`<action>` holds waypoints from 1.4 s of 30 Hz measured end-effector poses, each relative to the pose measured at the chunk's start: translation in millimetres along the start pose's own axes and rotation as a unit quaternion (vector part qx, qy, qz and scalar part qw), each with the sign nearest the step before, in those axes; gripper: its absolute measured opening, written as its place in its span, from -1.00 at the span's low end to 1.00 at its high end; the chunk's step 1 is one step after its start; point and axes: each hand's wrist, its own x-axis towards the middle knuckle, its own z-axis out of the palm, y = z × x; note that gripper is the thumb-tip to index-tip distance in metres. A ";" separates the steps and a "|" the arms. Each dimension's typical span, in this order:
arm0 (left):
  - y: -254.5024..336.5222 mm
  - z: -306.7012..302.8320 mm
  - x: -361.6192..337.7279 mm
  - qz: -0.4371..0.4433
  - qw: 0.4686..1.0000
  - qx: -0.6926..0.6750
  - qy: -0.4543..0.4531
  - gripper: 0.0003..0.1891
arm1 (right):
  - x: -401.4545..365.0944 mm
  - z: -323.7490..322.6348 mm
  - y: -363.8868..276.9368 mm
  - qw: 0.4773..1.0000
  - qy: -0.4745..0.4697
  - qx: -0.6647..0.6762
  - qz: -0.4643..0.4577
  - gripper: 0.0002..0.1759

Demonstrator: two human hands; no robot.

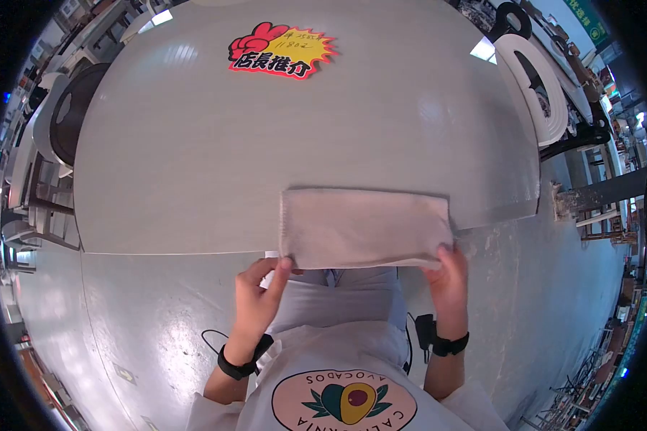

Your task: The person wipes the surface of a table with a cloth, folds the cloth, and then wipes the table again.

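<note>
Cloth (366, 228) looks light and limp, best gripped at its 2 near corners, where left fingers (283, 267) and right fingers (446, 257) pinch closed.

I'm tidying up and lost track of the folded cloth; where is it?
In the head view, the folded cloth lies at the table's near edge, between both hands.

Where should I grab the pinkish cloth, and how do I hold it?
Best by its two near corners, coming from the body's side. The flat cloth pokes past the edge of the table, so thumbs can probably pinch from above with fingers underneath, like the left hand and right hand.
</note>
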 end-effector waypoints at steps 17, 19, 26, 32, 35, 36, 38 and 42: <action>14.8 32.7 4.6 0.044 0.996 0.011 -0.074 -0.82 | 4.4 90.6 29.1 0.730 -0.233 -0.493 -0.412 -0.58; 3.9 35.4 5.0 0.043 0.995 -0.055 -0.065 -0.82 | 2.4 90.7 25.5 0.760 -0.254 -0.455 -0.388 -0.59; -0.8 33.6 8.0 0.025 0.994 -0.054 -0.088 -0.82 | 3.9 67.3 8.3 0.774 -0.252 -0.440 -0.380 -0.46; 5.7 33.3 6.9 0.018 0.994 -0.011 -0.111 -0.81 | 6.5 85.4 13.9 0.611 -0.272 -0.654 -0.353 -0.16; 14.7 30.2 9.1 0.033 0.994 0.021 -0.101 -0.80 | 11.2 80.5 15.7 0.592 -0.240 -0.684 -0.352 -0.12; 10.6 29.4 9.9 0.049 0.995 0.002 -0.092 -0.79 | 14.8 75.4 12.8 0.592 -0.230 -0.688 -0.351 -0.11; 7.4 24.9 11.7 0.079 0.994 -0.014 -0.079 -0.79 | 27.5 50.8 -4.3 0.606 -0.181 -0.700 -0.331 -0.12; 3.9 13.9 12.3 0.097 0.993 0.005 -0.068 -0.78 | 76.3 -68.0 -30.4 0.586 -0.009 -0.732 -0.349 -0.18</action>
